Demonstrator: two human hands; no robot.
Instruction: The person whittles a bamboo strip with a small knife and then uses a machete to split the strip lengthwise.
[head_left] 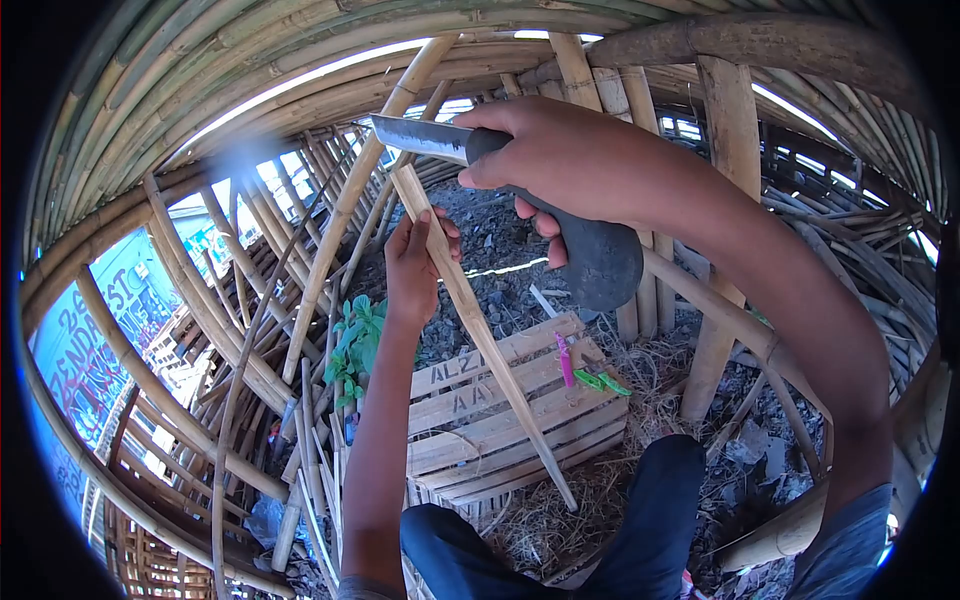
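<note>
My right hand (535,150) is wrapped round the thick black handle of a knife (425,137). Its flat metal blade points left, close above the top end of a split bamboo strip (482,335). My left hand (412,268) grips that strip near its upper end. From there the strip slants down to the right, tapering towards the ground, and passes in front of a slatted wooden crate (450,445) with black letters on it.
On the crate lie a pink object (565,360) and a bright green one (601,383). A leafy plant (357,340) grows left of my left forearm. Bamboo poles (720,150) frame the space, with cut bamboo (850,270) piled at right. Straw (560,515) covers ground by my knees.
</note>
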